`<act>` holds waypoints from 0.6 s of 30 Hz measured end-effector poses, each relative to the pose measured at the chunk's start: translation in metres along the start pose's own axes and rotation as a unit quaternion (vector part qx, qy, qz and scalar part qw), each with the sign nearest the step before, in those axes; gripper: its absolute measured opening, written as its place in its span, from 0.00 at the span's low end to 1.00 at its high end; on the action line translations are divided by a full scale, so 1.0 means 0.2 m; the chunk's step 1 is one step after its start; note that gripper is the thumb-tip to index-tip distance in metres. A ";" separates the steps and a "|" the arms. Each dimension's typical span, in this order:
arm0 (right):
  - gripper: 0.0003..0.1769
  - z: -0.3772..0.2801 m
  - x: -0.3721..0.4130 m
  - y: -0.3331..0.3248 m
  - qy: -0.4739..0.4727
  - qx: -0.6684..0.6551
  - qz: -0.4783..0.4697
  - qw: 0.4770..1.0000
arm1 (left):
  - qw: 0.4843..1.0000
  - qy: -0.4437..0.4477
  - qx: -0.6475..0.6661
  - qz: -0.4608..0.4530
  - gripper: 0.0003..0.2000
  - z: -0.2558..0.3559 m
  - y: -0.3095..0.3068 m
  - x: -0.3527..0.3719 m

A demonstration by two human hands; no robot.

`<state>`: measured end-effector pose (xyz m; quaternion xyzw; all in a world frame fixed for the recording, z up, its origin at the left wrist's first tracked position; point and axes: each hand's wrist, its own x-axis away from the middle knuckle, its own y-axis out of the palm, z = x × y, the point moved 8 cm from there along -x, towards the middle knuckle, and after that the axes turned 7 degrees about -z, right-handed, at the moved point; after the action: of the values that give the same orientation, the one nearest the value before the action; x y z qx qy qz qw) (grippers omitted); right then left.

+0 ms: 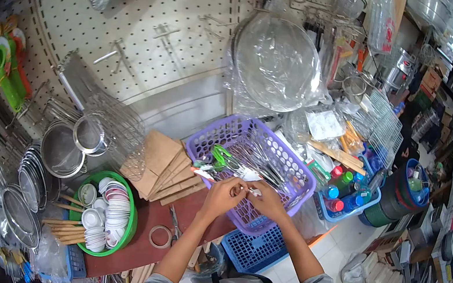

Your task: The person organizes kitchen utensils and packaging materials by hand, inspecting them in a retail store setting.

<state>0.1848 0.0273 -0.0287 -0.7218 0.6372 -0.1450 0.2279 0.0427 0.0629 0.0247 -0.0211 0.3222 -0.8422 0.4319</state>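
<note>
Both hands meet over the near left part of a purple basket (304, 195). My left hand (224, 197) has its fingers pinched together beside a small whitish item. My right hand (268, 201) is closed close to it, its fingertips at a small white piece (254, 192). What exactly each hand grips is too small to make out. Inside the basket lie many thin metal utensils (262, 158) and a bright green-handled item (221, 156). A white and red packet edge shows just behind my fingers.
Left of my arms, a green basket (131, 224) holds small white bowls; a tape roll (160, 237) and scissors (174, 221) lie on the red-brown surface (130, 257). Cardboard pieces (162, 161) are stacked behind. Bottles fill a light blue basket (338, 218) at right. Strainers (63, 149) hang at left.
</note>
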 end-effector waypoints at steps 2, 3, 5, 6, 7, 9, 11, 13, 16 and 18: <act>0.21 0.06 -0.04 0.02 0.000 0.045 0.011 0.999 | 1.000 -0.002 0.008 -0.009 0.05 -0.07 0.00 -0.01; 0.21 0.26 0.03 -0.15 0.033 0.075 0.003 0.997 | 1.000 -0.013 0.016 -0.019 0.05 -0.09 0.23 -0.11; 0.22 0.41 -0.03 -0.18 0.066 0.105 0.008 0.992 | 0.999 -0.023 -0.015 -0.044 0.05 -0.18 0.27 -0.18; 0.26 0.46 -0.07 -0.19 0.073 0.134 -0.002 0.988 | 0.997 -0.031 -0.006 -0.066 0.05 -0.23 0.29 -0.22; 0.27 0.53 -0.09 -0.21 0.110 0.149 -0.011 0.983 | 0.997 -0.027 -0.014 -0.071 0.05 -0.26 0.32 -0.25; 0.31 0.66 -0.15 -0.24 0.182 0.179 -0.028 0.967 | 0.996 -0.018 -0.030 -0.081 0.06 -0.31 0.38 -0.31; 0.35 0.76 -0.22 -0.25 0.220 0.223 -0.045 0.949 | 0.991 -0.021 -0.025 -0.129 0.08 -0.34 0.43 -0.37; 0.36 0.82 -0.27 -0.25 0.249 0.245 -0.048 0.936 | 0.988 -0.002 -0.041 -0.149 0.10 -0.40 0.49 -0.41; 0.37 0.91 -0.31 -0.23 0.288 0.228 -0.079 0.927 | 0.984 0.031 -0.053 -0.167 0.16 -0.50 0.57 -0.45; 0.36 0.93 -0.30 -0.24 0.281 0.268 -0.052 0.920 | 0.984 0.023 -0.061 -0.168 0.18 -0.56 0.61 -0.47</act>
<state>0.3101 0.1183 -0.1587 -0.5952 0.5741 -0.5187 0.2170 0.1532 0.1398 -0.1088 -0.0817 0.3752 -0.8816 0.2745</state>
